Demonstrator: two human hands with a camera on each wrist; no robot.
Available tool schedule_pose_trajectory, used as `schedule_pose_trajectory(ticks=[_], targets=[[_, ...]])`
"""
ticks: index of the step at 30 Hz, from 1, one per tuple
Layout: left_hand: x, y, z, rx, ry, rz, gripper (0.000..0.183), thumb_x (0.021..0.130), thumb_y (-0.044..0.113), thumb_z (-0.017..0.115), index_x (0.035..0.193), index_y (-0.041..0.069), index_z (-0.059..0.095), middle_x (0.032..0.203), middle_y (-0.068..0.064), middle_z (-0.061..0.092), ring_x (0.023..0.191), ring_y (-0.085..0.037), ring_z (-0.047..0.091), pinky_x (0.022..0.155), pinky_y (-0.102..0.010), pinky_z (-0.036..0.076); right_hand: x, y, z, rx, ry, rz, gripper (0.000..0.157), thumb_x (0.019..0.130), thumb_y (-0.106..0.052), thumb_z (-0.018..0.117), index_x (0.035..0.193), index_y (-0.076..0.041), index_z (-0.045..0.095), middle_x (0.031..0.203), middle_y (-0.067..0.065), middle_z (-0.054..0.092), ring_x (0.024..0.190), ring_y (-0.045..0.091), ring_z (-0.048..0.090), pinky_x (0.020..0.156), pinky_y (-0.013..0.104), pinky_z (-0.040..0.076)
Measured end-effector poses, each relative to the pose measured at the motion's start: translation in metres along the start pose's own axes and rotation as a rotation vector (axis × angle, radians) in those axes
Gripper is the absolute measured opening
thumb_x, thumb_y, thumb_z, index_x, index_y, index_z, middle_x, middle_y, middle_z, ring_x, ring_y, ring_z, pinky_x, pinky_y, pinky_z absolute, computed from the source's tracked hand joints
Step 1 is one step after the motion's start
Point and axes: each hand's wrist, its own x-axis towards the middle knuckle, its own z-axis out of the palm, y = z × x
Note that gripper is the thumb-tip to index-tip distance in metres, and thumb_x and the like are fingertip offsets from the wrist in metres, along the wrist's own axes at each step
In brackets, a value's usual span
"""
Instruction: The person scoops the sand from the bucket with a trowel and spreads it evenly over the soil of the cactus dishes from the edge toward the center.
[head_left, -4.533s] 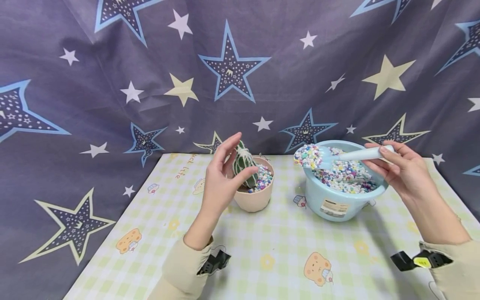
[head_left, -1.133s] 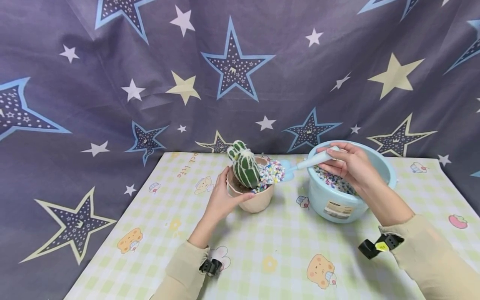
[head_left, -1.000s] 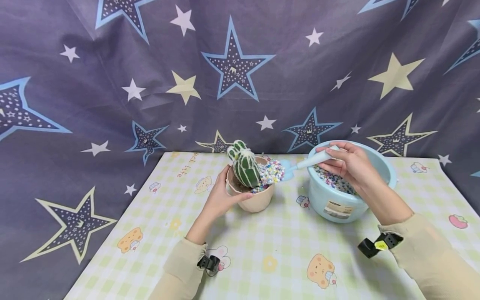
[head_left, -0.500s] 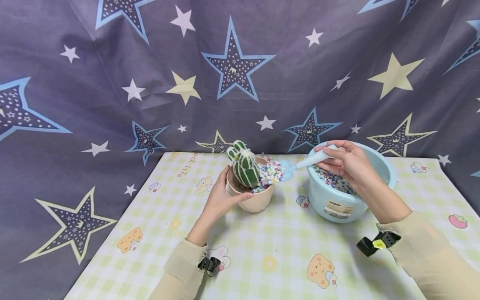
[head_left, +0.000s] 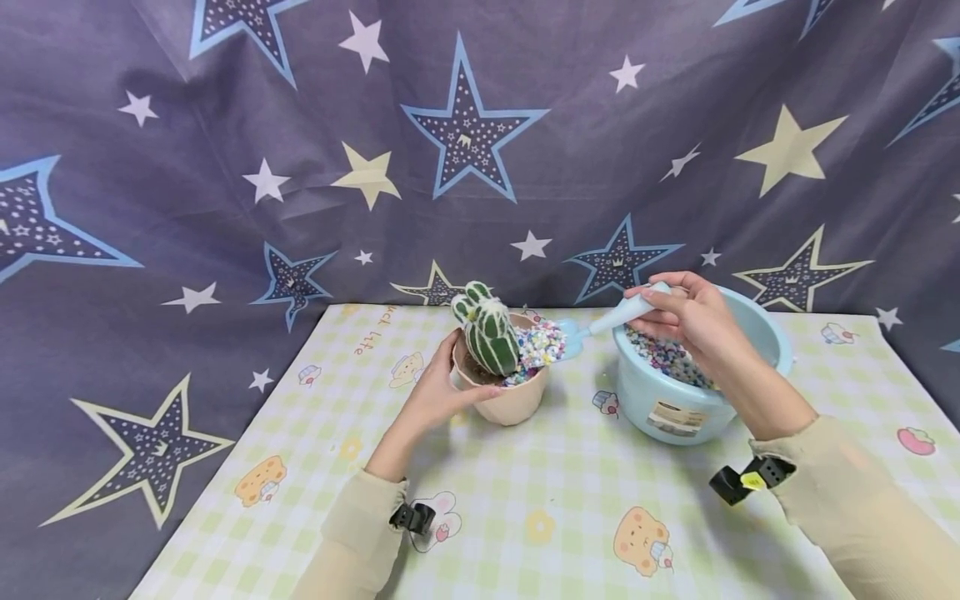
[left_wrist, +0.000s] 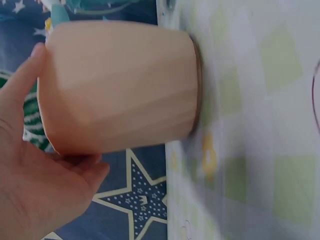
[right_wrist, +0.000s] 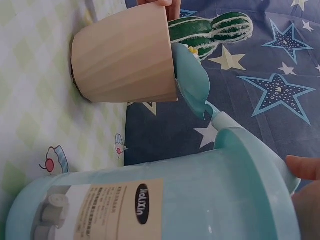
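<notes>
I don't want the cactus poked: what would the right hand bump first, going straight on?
Probably the cactus: the shovel in the right hand points at it over the edge of the pot. How close is hard to tell.

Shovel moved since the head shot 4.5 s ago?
Yes, left in the head view, judged against the blue bucket: the shovel blade overlapped the bucket's left edge; now it's at the pot rim.
</notes>
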Motion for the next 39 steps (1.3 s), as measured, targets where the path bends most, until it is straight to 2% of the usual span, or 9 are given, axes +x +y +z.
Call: schedule_pose_trajectory(ticks=[4, 9, 17, 20, 25, 28, 31, 36, 39], targets=[[0.002, -0.001, -0.003, 0.022, -0.027, -0.001, 0.117, 0.077, 0.046, 0.084, 0.162, 0.018, 0.009, 0.168, -0.011, 0.015, 0.152, -0.035, 0.024, 0.125, -0.051, 0.025, 0.001, -0.002, 0.001, -0.021, 0.001, 0.000, 0.023, 0.100, -0.006, 0.057, 0.115, -0.007, 0.040, 0.092, -0.001, 0.078, 0.080, 0.015, 0.076, 0.077, 0.028, 0.063], [0.000, 0.000, -0.002, 0.074, 0.016, -0.011, 0.117, 0.075, 0.050, 0.084, 0.161, 0.015, 0.013, 0.166, -0.012, 0.021, 0.152, -0.034, 0.026, 0.124, -0.055, 0.024, 0.002, -0.004, 0.002, -0.037, 0.000, -0.003, 0.023, 0.100, -0.006, 0.058, 0.115, -0.005, 0.040, 0.090, -0.001, 0.078, 0.080, 0.013, 0.076, 0.075, 0.028, 0.063], [-0.004, 0.004, 0.003, 0.082, 0.070, -0.016, 0.117, 0.074, 0.050, 0.085, 0.160, 0.011, 0.017, 0.165, -0.013, 0.026, 0.151, -0.033, 0.029, 0.124, -0.053, 0.025, 0.003, -0.004, 0.005, -0.084, 0.003, -0.010, 0.021, 0.100, -0.007, 0.057, 0.113, -0.007, 0.041, 0.089, -0.003, 0.078, 0.085, 0.011, 0.076, 0.076, 0.026, 0.063], [-0.003, 0.005, 0.001, 0.064, 0.044, -0.022, 0.117, 0.074, 0.050, 0.085, 0.160, 0.012, 0.015, 0.165, -0.013, 0.024, 0.151, -0.034, 0.027, 0.124, -0.053, 0.025, 0.003, -0.005, 0.006, -0.091, 0.002, -0.016, 0.021, 0.100, -0.007, 0.058, 0.113, -0.007, 0.041, 0.089, -0.003, 0.078, 0.085, 0.010, 0.076, 0.076, 0.026, 0.063], [0.004, 0.000, -0.006, -0.034, -0.050, -0.014, 0.117, 0.076, 0.040, 0.086, 0.161, 0.015, 0.010, 0.167, -0.012, 0.016, 0.154, -0.032, 0.019, 0.126, -0.053, 0.019, 0.003, -0.006, 0.007, -0.109, -0.001, -0.024, 0.021, 0.100, -0.007, 0.058, 0.113, -0.006, 0.041, 0.089, -0.004, 0.078, 0.085, 0.009, 0.076, 0.076, 0.026, 0.063], [0.007, -0.004, -0.008, -0.052, -0.085, -0.012, 0.119, 0.076, 0.037, 0.087, 0.162, 0.018, 0.007, 0.168, -0.010, 0.012, 0.155, -0.032, 0.016, 0.126, -0.053, 0.016, 0.003, -0.006, 0.007, -0.123, -0.001, -0.021, 0.021, 0.100, -0.008, 0.058, 0.113, -0.007, 0.042, 0.088, -0.004, 0.078, 0.085, 0.009, 0.075, 0.076, 0.025, 0.063], [0.008, -0.007, -0.009, -0.053, -0.083, -0.010, 0.119, 0.075, 0.037, 0.087, 0.162, 0.018, 0.007, 0.168, -0.010, 0.012, 0.154, -0.032, 0.018, 0.126, -0.050, 0.018, 0.004, -0.005, 0.008, -0.135, -0.002, -0.024, 0.021, 0.100, -0.008, 0.058, 0.113, -0.007, 0.042, 0.089, -0.004, 0.078, 0.085, 0.009, 0.075, 0.076, 0.025, 0.063], [0.007, -0.009, -0.006, -0.050, -0.044, 0.031, 0.117, 0.074, 0.039, 0.088, 0.161, 0.018, 0.012, 0.167, -0.011, 0.018, 0.152, -0.033, 0.025, 0.126, -0.046, 0.023, 0.005, -0.005, 0.010, -0.152, 0.010, -0.040, 0.021, 0.099, -0.008, 0.058, 0.113, -0.005, 0.042, 0.088, -0.005, 0.077, 0.084, 0.008, 0.075, 0.075, 0.025, 0.063], [0.007, -0.009, -0.004, -0.041, -0.023, 0.031, 0.117, 0.074, 0.041, 0.088, 0.161, 0.018, 0.014, 0.167, -0.009, 0.019, 0.152, -0.031, 0.026, 0.126, -0.046, 0.024, 0.004, -0.005, 0.011, -0.157, 0.014, -0.041, 0.021, 0.100, -0.008, 0.058, 0.113, -0.005, 0.042, 0.088, -0.006, 0.077, 0.084, 0.007, 0.075, 0.076, 0.025, 0.062]])
